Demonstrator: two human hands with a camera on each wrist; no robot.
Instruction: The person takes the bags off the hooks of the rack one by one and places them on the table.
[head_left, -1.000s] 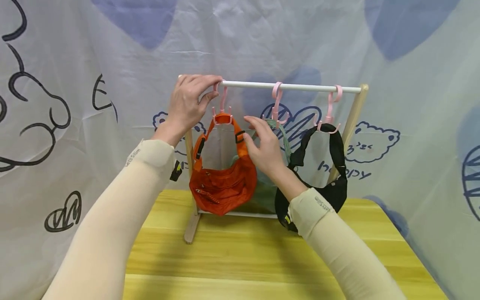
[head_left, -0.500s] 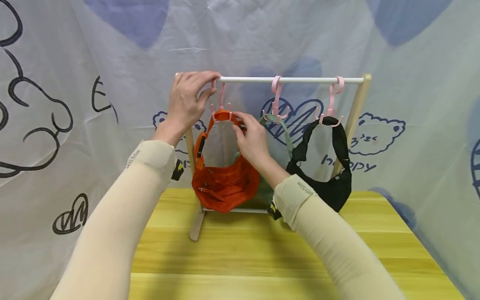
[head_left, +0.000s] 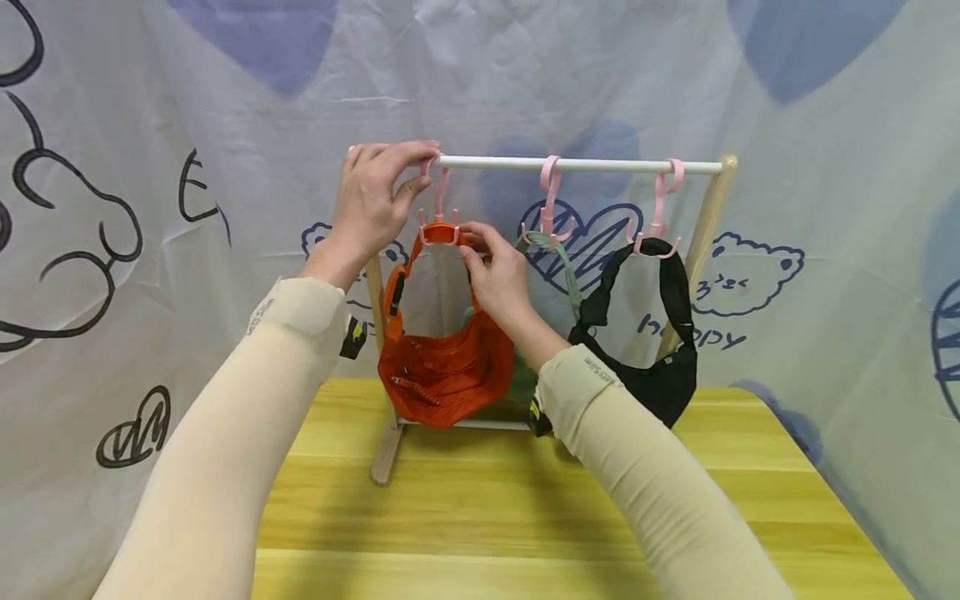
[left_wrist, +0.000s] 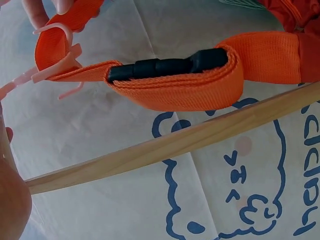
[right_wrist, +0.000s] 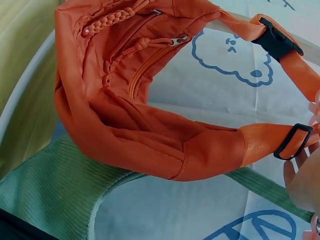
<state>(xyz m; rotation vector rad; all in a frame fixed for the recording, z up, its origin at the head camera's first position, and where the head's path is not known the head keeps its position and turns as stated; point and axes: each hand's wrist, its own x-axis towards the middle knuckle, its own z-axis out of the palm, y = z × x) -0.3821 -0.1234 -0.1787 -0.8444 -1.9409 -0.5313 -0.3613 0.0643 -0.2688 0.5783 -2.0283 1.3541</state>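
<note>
An orange shoulder bag (head_left: 450, 379) hangs by its strap from the leftmost pink hook (head_left: 441, 198) on a white rail (head_left: 495, 162). My left hand (head_left: 371, 200) holds the top of that hook where it loops over the rail, fingers over the bar and thumb below. Just under the hook's prongs, my right hand (head_left: 498, 271) pinches the right side of the strap with thumb and fingertips. A black slider (right_wrist: 294, 142) sits by those fingers in the right wrist view. On the strap's other side is a black buckle (left_wrist: 170, 67), seen in the left wrist view.
A green corduroy bag (right_wrist: 60, 175) hangs on the middle pink hook (head_left: 551, 196), partly behind the orange one. Farther right hangs a black bag (head_left: 660, 387). The rack's wooden post (head_left: 708, 212) stands on a yellow wooden table (head_left: 450, 525), before a printed cloth.
My right hand has moved left from the gap beside the orange strap and taken hold of it near the hook. My left hand has stayed at the hook's top.
</note>
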